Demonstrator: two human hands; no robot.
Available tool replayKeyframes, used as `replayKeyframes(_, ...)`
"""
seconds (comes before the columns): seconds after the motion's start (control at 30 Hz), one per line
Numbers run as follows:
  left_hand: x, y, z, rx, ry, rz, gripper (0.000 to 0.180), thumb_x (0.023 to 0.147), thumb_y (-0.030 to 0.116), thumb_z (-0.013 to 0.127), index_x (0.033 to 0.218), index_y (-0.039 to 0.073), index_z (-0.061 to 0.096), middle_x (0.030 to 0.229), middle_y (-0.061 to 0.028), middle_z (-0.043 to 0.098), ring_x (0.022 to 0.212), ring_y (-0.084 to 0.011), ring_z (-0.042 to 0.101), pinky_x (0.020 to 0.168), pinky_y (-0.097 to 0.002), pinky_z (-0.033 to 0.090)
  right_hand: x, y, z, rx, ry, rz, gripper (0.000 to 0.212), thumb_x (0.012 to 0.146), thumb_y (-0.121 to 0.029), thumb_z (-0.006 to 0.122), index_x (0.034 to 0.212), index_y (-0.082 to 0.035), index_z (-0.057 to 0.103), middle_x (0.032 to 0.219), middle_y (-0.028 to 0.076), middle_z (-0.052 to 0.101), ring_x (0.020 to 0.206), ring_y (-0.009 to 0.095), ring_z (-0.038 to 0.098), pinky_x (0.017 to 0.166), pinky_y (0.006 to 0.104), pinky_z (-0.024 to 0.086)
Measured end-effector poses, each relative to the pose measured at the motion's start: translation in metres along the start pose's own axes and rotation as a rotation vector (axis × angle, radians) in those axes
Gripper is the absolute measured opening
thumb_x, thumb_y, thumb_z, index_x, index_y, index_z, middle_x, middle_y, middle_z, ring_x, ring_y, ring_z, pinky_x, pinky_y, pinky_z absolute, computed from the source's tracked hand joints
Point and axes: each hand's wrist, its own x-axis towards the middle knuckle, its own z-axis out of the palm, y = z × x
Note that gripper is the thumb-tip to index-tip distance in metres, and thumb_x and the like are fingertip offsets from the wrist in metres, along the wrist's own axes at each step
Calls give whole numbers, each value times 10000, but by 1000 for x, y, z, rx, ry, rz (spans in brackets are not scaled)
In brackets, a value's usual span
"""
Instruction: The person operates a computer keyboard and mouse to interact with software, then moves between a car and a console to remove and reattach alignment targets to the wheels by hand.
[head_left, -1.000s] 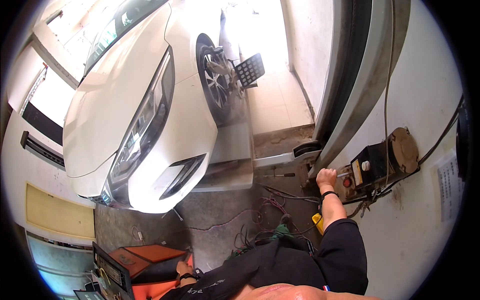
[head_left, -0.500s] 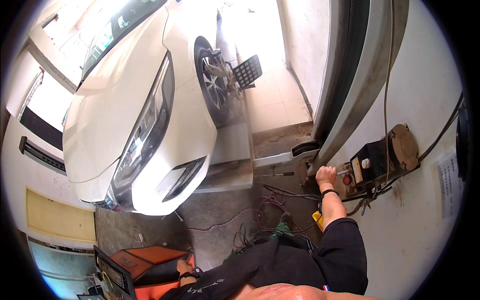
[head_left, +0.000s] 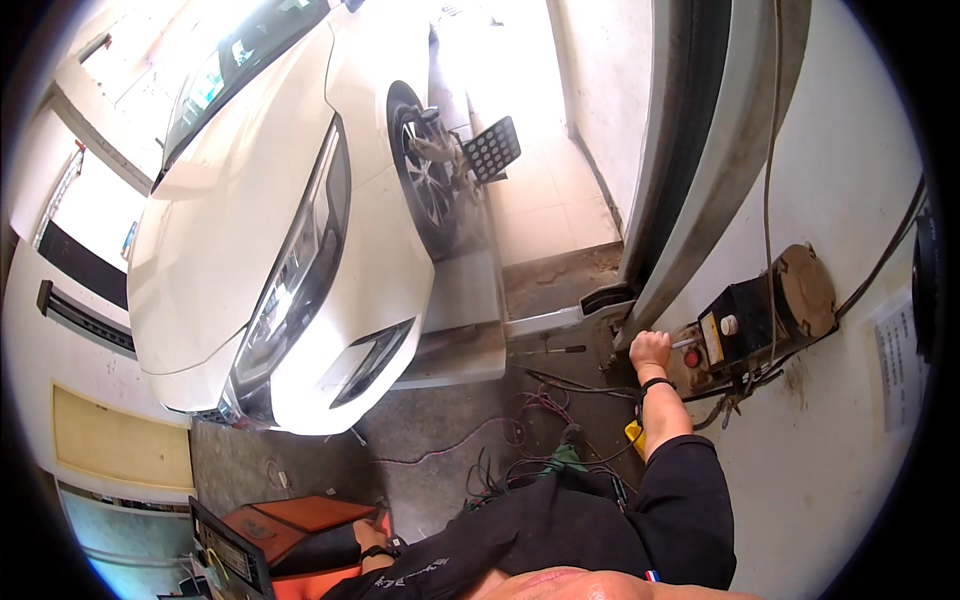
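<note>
My right hand [head_left: 651,352] is closed around the lever [head_left: 686,343] of a wall-side power unit [head_left: 738,325], beside a red button [head_left: 692,357]. The unit has a black box and a round, dusty brown motor end. At the lower left, my left hand [head_left: 369,536] rests on an orange and black cabinet [head_left: 300,512]; its fingers are too small to read. A white car [head_left: 240,200] stands on a lift platform [head_left: 462,345] to the left. Clamped to its front wheel [head_left: 425,175] is a dark target plate with pale dots [head_left: 491,149].
A tall lift post [head_left: 690,150] rises ahead of my right hand. Red and black cables [head_left: 520,425] lie across the floor around my feet, near a yellow object [head_left: 635,438]. A screen [head_left: 230,545] stands by the cabinet. A cord [head_left: 770,180] hangs before the power unit.
The view has shifted slightly, with the car a little lower in the picture. Both hands keep their places, the right on the lever and the left on the cabinet.
</note>
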Motion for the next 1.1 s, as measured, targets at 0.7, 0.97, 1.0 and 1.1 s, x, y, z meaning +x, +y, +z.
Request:
replayKeyframes(0.7, -16, 16, -26, 112, -212, 37, 260, 904, 326, 456, 829, 79, 421, 777, -64, 390, 642, -219, 386, 591, -387, 353, 6, 1, -18, -5, 22, -6, 167, 822, -219, 583, 720, -134, 686, 753, 93, 700, 775, 264, 661, 782, 408, 459)
replayKeyframes(0.97, -13, 17, -29, -82, -35, -93, 311, 911, 370, 437, 879, 61, 446, 808, -61, 401, 682, -215, 393, 614, -380, 350, 8, 0, -28, 4, 21, -15, 170, 820, -231, 594, 712, -131, 679, 748, 92, 695, 772, 269, 660, 774, 408, 463)
replayKeyframes(1.0, -1, 9, -44, 35, -67, 16, 314, 911, 373, 435, 884, 61, 449, 817, -62, 406, 687, -215, 398, 618, -378, 357, 8, -6, -29, 18, 20, -21, 170, 819, -230, 593, 711, -129, 677, 746, 92, 694, 769, 271, 660, 772, 409, 464)
replayKeyframes(1.1, -14, 21, -25, -41, -80, -78, 316, 908, 381, 428, 898, 66, 455, 836, -64, 419, 695, -215, 414, 627, -370, 375, 8, 6, -32, -6, 36, -13, 172, 818, -225, 587, 708, -125, 674, 741, 95, 693, 761, 273, 660, 764, 409, 467)
